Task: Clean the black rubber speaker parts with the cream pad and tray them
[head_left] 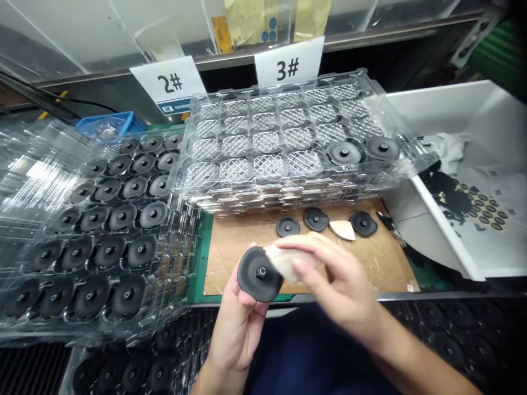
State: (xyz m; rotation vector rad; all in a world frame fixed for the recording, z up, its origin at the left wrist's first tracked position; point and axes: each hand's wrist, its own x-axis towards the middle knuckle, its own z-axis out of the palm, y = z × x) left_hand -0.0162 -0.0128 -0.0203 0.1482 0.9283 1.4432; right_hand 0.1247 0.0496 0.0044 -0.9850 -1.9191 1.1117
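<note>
My left hand [235,334] is closed round a round black disc [249,274] with a small raised hub at its centre, held face up and tilted. A cream-coloured pad [288,264], partly blurred, is pinched in my right hand [343,277]. Its edge meets the disc's upper right rim. Just beyond my hands, on a sheet of brown cardboard [230,233], lie three more black discs [288,226]. Between two of them is a flat cream piece [343,230] with a curved side.
Behind the cardboard stands a stack of clear moulded trays [236,192], with two discs in its top front row. Trays full of black discs [119,216] fill the left. At right, a white bin [450,236] holds black scraps. Paper signs [168,85] hang behind.
</note>
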